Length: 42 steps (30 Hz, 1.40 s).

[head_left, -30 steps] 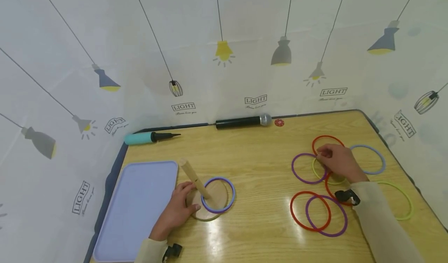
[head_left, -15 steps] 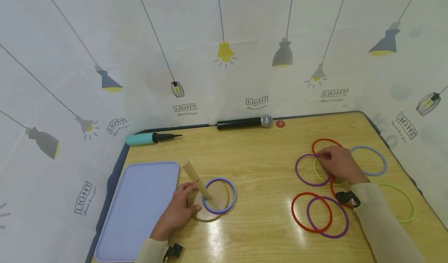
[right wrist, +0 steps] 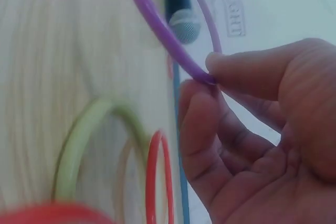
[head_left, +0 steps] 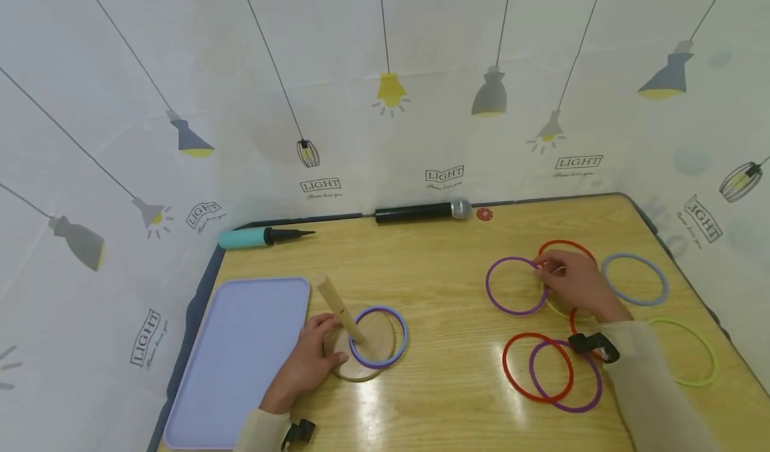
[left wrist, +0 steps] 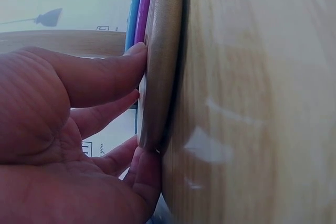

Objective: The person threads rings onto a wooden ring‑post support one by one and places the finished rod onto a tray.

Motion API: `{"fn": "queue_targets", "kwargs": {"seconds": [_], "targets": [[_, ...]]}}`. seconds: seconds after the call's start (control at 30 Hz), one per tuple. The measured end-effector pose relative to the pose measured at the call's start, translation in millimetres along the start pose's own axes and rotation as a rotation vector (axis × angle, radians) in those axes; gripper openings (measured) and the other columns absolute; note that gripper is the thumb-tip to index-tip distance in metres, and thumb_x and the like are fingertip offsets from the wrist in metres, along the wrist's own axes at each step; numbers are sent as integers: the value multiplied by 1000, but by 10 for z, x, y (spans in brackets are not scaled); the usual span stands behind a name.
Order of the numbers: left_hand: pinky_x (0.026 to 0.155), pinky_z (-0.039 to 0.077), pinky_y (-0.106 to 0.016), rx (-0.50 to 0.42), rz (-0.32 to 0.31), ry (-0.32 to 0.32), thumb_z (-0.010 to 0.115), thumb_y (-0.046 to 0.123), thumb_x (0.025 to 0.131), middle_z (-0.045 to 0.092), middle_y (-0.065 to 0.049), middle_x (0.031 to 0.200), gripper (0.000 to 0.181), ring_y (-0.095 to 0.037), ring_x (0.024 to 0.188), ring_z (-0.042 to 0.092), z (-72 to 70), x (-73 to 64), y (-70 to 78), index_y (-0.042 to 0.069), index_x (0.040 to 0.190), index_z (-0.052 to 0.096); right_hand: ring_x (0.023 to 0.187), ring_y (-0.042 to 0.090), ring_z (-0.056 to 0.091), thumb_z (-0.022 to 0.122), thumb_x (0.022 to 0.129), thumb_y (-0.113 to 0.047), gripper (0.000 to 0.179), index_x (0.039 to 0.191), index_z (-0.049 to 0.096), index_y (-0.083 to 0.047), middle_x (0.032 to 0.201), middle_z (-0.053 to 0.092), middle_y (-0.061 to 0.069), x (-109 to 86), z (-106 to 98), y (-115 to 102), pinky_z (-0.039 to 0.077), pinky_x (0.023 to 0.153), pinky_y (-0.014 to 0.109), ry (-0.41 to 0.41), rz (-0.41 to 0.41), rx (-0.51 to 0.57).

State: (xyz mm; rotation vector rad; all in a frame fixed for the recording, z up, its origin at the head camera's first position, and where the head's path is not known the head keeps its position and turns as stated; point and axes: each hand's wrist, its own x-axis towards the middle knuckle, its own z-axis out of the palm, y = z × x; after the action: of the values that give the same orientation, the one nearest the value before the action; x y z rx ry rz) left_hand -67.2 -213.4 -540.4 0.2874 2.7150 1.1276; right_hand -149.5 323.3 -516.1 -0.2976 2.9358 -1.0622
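Note:
My right hand [head_left: 577, 281] pinches a purple ring [head_left: 488, 285] between thumb and fingertips at its right side. In the right wrist view the ring [right wrist: 157, 27] is lifted over the table, with a green ring [right wrist: 68, 166] and a red ring [right wrist: 149, 177] below. At the left, my left hand [head_left: 303, 365] grips the rim of a round wooden base [head_left: 377, 331] with thumb and fingers spread around it. A wooden peg [head_left: 337, 308] rises from that base, leaning left in the head view. Around the peg lie a blue ring [head_left: 406, 338] and a purple one directly under it.
Several more rings lie at the right, among them a light blue ring [head_left: 666, 283] and an overlapping red ring [head_left: 505, 365]. A lilac tray [head_left: 240, 365] sits left of the stand. Along the back edge are a teal hand pump [head_left: 243, 239], a microphone [head_left: 418, 212] and a red chip [head_left: 484, 214].
The right hand has picked up the purple ring, which has moved left and up from the pile. My left hand stays on the wooden base.

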Motion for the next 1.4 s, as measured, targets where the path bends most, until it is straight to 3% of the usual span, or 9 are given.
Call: {"fn": "queue_targets", "kwargs": {"seconds": [0.17,0.37,0.57,0.73,1.0,1.4], "targets": [[115,37,-65,-2,4,10,84,10,89,49,-22,153,60,-50,142,40,0,-9,18,2,144,61,80,17,75,71,103,-19,28,124,72,-1,98,75,15,-18,28,-173,59,62,29,-19,26,131],[115,38,-64,-6,0,13,84,9,89,49,-23,153,59,-49,142,40,-2,-8,37,2,143,61,71,27,76,69,104,-21,30,127,68,-1,103,71,24,-53,63,-371,62,62,37,-69,51,274],[116,37,-64,-17,-9,18,84,7,88,49,-23,152,59,-49,143,40,-12,-10,49,3,142,62,71,29,75,68,105,-23,31,127,67,-1,101,69,21,-77,75,-612,63,64,35,-104,19,389],[116,37,-64,-11,-4,18,84,8,89,49,-23,152,59,-49,143,40,-16,-7,40,2,143,62,74,27,76,69,104,-24,31,127,67,-4,103,69,17,-90,54,-826,64,66,35,-94,15,420],[116,37,-63,1,14,20,84,10,89,49,-23,152,60,-49,144,39,-7,7,-4,2,144,61,75,27,77,70,104,-29,34,130,66,-9,108,67,22,-108,11,-1167,64,68,39,-74,4,514],[116,37,-64,-17,-3,3,83,11,91,47,-23,154,60,-49,145,38,0,-8,-29,3,145,60,70,23,76,71,103,-19,33,131,66,-4,99,67,7,-110,-43,-1750,64,67,39,-20,-82,701]]}}
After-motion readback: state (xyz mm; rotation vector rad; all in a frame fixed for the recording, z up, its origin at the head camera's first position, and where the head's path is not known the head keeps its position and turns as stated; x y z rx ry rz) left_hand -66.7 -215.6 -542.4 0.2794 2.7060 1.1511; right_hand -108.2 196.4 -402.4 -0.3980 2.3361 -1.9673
